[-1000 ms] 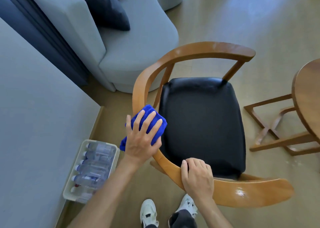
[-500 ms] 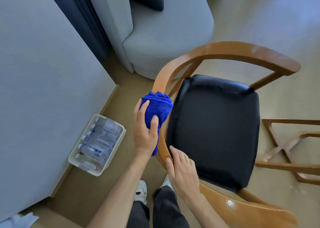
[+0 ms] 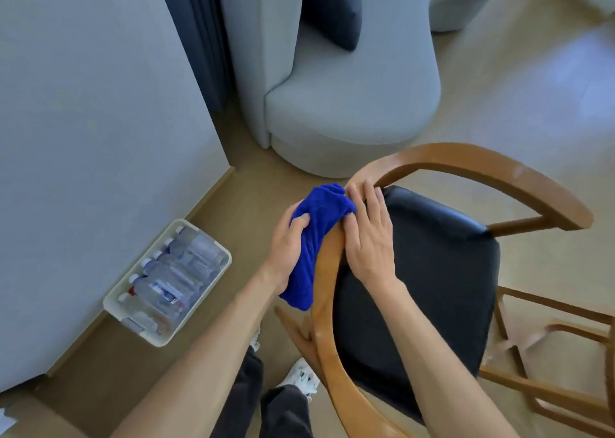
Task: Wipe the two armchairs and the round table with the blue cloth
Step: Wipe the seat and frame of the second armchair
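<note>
A wooden armchair (image 3: 482, 164) with a curved backrest rail and a black seat (image 3: 432, 271) stands in front of me. The blue cloth (image 3: 316, 238) is bunched against the outer side of the rail's left curve. My left hand (image 3: 286, 248) grips the cloth, thumb pressed into it. My right hand (image 3: 369, 238) lies over the rail just right of the cloth, fingers fairly straight, with its fingertips touching the cloth's top. Only the crossed wooden base (image 3: 559, 354) of the round table shows at the right edge.
A grey sofa (image 3: 349, 111) with a dark cushion (image 3: 332, 8) stands beyond the chair. A white tray of water bottles (image 3: 169, 284) sits on the floor by the grey wall (image 3: 83, 138). My legs and white shoes (image 3: 299, 377) are below.
My left hand has slid the cloth further up along the rail's curve. My right hand has left the lower rail and now lies beside the cloth. The view has shifted left.
</note>
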`<action>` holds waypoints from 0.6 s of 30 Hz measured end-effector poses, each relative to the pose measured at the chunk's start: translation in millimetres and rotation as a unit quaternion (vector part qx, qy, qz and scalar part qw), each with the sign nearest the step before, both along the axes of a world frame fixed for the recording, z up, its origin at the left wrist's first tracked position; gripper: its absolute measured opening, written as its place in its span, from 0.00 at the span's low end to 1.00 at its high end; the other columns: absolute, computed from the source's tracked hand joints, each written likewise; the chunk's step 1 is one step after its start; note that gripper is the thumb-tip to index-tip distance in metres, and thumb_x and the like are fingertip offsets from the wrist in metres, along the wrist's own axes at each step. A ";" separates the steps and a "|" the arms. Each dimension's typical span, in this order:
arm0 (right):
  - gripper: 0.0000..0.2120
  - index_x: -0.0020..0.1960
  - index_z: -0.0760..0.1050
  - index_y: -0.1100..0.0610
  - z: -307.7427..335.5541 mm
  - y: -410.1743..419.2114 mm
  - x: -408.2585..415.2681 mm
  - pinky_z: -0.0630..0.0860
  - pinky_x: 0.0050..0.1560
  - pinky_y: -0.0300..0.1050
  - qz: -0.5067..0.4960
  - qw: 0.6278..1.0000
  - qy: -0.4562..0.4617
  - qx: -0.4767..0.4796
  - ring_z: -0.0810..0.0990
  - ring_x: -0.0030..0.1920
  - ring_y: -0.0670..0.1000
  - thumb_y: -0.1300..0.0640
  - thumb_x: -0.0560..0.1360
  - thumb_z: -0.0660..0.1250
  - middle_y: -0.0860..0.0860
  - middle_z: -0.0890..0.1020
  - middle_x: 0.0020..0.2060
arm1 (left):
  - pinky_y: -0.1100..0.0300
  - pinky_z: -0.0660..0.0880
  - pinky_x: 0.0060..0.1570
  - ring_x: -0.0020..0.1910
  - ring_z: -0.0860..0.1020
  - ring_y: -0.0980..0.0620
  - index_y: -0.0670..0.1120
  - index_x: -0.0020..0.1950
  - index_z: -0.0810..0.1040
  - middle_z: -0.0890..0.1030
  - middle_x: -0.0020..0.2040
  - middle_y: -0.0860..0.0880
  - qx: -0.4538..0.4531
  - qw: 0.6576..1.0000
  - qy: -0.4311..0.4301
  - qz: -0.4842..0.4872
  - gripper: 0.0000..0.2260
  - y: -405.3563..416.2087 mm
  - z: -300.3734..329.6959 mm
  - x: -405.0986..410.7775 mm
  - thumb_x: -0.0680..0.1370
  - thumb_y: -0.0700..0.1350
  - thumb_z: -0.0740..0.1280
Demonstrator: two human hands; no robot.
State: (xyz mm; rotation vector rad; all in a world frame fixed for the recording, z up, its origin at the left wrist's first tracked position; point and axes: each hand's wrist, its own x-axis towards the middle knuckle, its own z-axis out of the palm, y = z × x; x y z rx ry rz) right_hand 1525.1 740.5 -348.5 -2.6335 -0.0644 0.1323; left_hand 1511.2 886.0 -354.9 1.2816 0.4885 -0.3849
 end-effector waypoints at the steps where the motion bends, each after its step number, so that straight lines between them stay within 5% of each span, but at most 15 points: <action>1: 0.24 0.78 0.55 0.51 -1.0 -5.0 20.0 0.47 0.77 0.52 0.026 0.999 0.014 -0.045 0.44 0.78 0.49 0.50 0.83 0.43 0.49 0.52 0.78 | 0.68 0.75 0.45 0.52 0.80 0.58 0.53 0.60 0.76 0.82 0.54 0.54 -0.008 1.000 0.012 0.005 0.11 0.0 -1.6 0.6 0.82 0.46 0.56; 8: 0.25 0.74 0.62 0.44 -7.1 -14.6 93.8 0.44 0.76 0.54 0.024 0.994 0.100 -0.021 0.45 0.77 0.46 0.44 0.78 0.45 0.47 0.54 0.78 | 0.71 0.75 0.40 0.48 0.81 0.61 0.59 0.58 0.76 0.82 0.49 0.59 -0.042 0.996 0.075 0.001 0.10 1.4 -20.8 -3.3 0.81 0.50 0.58; 13: 0.25 0.74 0.62 0.43 -8.0 -8.9 89.2 0.40 0.74 0.47 -0.023 0.994 0.100 0.044 0.45 0.77 0.43 0.44 0.79 0.45 0.45 0.54 0.78 | 0.62 0.74 0.45 0.47 0.81 0.58 0.59 0.55 0.77 0.83 0.48 0.58 -0.055 0.994 0.091 -0.023 0.09 -0.8 -24.7 22.7 0.79 0.51 0.59; 18: 0.27 0.77 0.55 0.47 -7.4 -7.9 89.7 0.47 0.77 0.56 -0.096 0.972 0.118 0.179 0.49 0.77 0.44 0.43 0.79 0.47 0.45 0.55 0.77 | 0.55 0.75 0.56 0.52 0.79 0.55 0.56 0.54 0.79 0.82 0.51 0.55 -0.032 0.994 0.023 -0.105 0.10 -16.3 -15.2 101.6 0.77 0.49 0.61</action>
